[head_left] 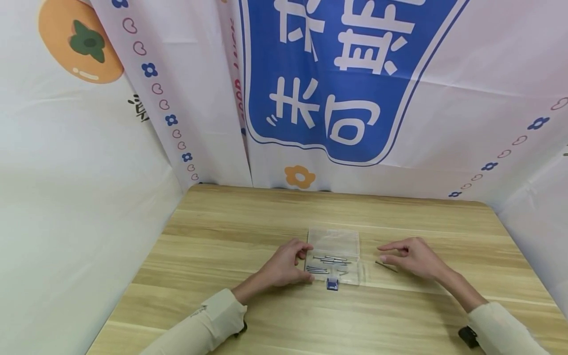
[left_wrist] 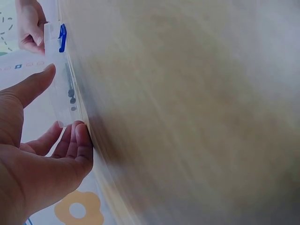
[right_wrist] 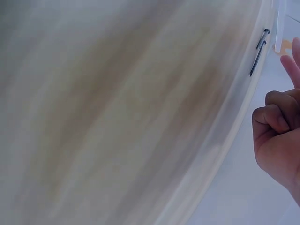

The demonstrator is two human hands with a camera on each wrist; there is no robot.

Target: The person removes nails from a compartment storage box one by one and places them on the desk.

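Observation:
A clear plastic box (head_left: 334,240) lies on the table with its lid folded back and a blue latch (head_left: 332,284) at its front. Several nails (head_left: 317,269) lie in its compartments. My left hand (head_left: 281,266) holds the box from its left side, thumb at the front corner and fingers farther back. My right hand (head_left: 414,256) hovers to the right, its thumb and index finger apart with nothing between them. Under them, loose nails (head_left: 387,266) rest on the wood; the right wrist view shows two nails (right_wrist: 258,51), apart from the hand.
The wooden table (head_left: 213,246) has a back edge against a hanging white cloth (head_left: 213,148) with printed patterns. More white cloth (head_left: 80,197) closes off the left side.

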